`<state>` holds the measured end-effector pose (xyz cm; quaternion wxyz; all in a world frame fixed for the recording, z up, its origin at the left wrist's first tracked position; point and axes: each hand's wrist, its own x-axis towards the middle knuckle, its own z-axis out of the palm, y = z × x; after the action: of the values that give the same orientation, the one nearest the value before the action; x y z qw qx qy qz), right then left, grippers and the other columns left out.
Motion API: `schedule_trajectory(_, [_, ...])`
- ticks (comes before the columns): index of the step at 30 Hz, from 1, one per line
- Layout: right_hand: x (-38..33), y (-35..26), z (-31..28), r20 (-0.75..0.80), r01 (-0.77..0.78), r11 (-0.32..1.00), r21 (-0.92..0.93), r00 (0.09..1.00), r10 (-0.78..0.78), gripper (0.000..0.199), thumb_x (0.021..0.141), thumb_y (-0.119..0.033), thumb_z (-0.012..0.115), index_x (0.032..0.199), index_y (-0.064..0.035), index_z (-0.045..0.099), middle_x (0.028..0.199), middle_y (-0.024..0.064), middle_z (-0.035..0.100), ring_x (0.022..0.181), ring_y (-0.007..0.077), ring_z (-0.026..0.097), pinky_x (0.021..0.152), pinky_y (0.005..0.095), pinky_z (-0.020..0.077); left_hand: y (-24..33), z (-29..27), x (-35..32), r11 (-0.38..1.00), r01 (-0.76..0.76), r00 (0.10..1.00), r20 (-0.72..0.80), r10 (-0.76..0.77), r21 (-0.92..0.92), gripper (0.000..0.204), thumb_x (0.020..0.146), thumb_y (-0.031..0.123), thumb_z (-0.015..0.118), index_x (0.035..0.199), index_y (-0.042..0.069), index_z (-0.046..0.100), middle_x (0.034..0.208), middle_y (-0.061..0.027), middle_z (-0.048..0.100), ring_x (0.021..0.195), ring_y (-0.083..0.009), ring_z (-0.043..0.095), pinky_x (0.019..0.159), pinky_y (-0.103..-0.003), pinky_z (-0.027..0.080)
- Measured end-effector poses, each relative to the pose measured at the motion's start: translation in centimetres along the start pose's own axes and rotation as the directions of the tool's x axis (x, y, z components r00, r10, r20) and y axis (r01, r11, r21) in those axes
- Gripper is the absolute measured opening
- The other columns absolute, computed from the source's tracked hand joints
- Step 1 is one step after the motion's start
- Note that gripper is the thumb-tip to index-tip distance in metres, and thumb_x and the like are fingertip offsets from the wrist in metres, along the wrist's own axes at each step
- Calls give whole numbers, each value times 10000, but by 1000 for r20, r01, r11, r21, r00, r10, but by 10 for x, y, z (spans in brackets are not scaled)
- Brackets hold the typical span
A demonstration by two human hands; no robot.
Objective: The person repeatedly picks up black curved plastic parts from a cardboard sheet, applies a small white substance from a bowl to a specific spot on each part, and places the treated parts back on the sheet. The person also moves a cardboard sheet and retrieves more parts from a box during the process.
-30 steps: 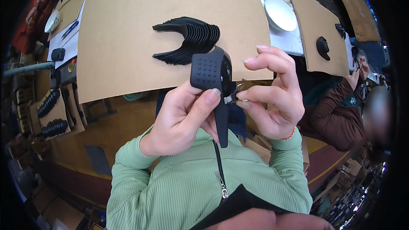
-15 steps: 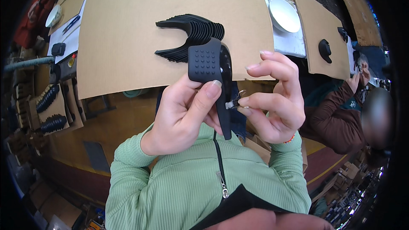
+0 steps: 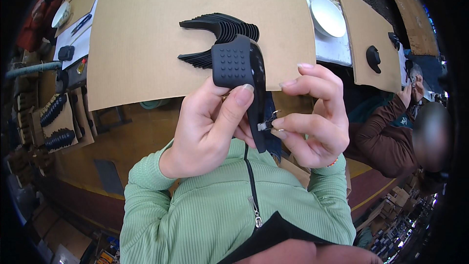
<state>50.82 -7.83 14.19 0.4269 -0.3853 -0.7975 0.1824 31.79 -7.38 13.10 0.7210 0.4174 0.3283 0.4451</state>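
Centre frame: left hand holds a black moulded handle piece upright, close to the camera. The thumb is pressed on the front just below the studded pad, and the other fingers are curled behind and mostly hidden. Right hand is just right of it; thumb and index finger pinch a small metal clip against the handle's narrow lower edge, with the other fingers fanned upward and not touching.

Handling, judged from looks:
- The handle piece looks like rubber or soft plastic: light, fairly stiff and not fragile. The studded pad at the top gives good friction.
- The best hold seems to be around the wide upper body, thumb under the studs as the left hand has it. The lower strip is thin and may flex or twist if it is held only there.
- The metal clip is tiny and smooth, so it could slip easily. It needs a fingertip pinch and probably springs. Its exact shape is too small to tell.

Around it:
- Upper centre: a fanned stack of black curved parts lying on a big cardboard sheet on the counter, behind the held piece.
- Upper right: a white bowl, then a second cardboard sheet carrying a black knob-like part.
- Left edge: trays of dark ribbed parts.
- Right edge: another person in a brown sleeve, well apart from the hands.
- Bottom: green ribbed zip top.
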Motion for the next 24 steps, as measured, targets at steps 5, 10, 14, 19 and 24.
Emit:
schedule_trajectory(5, [0, 6, 1, -81, -3, 995, 104, 997, 11, 213, 578, -46, 748, 774, -79, 671, 1058, 158, 594, 1068, 348, 500, 914, 432, 412, 2, 0, 2, 1000, 11, 1000, -4, -11, 0, 224, 989, 165, 430, 1112, -17, 472, 809, -86, 619, 600, -112, 622, 510, -212, 519])
schedule_trajectory(10, [5, 20, 2, -162, 59, 996, 62, 986, -48, 241, 592, -30, 744, 824, -58, 683, 1102, 184, 578, 1068, 336, 506, 902, 423, 407, 5, 2, 0, 998, 65, 998, 18, -65, -8, 222, 988, 164, 430, 1105, -20, 472, 797, -84, 615, 593, -113, 621, 511, -216, 521])
schedule_trajectory(14, [8, 20, 6, -168, 68, 996, 54, 984, -58, 244, 586, -38, 746, 821, -72, 692, 1095, 172, 583, 1071, 331, 507, 914, 421, 400, 6, 0, -1, 998, 51, 998, 29, -52, 41, 224, 989, 169, 429, 1101, -20, 471, 785, -80, 610, 590, -108, 620, 510, -213, 520])
schedule_trajectory(19, [12, 21, 5, -146, 83, 997, 10, 986, -80, 233, 583, -54, 746, 808, -86, 692, 1098, 155, 585, 1073, 337, 504, 915, 421, 404, 7, 0, -1, 997, 59, 997, 37, -61, 46, 228, 990, 175, 428, 1101, -19, 468, 774, -67, 606, 576, -99, 612, 507, -208, 516])
schedule_trajectory(24, [13, 17, 0, -80, 79, 996, -47, 993, -82, 230, 571, -64, 750, 791, -85, 685, 1097, 145, 586, 1073, 345, 498, 915, 423, 408, 7, 0, -1, 997, 65, 997, 32, -67, 49, 231, 991, 179, 425, 1103, -18, 470, 765, -60, 601, 568, -93, 604, 505, -203, 509])
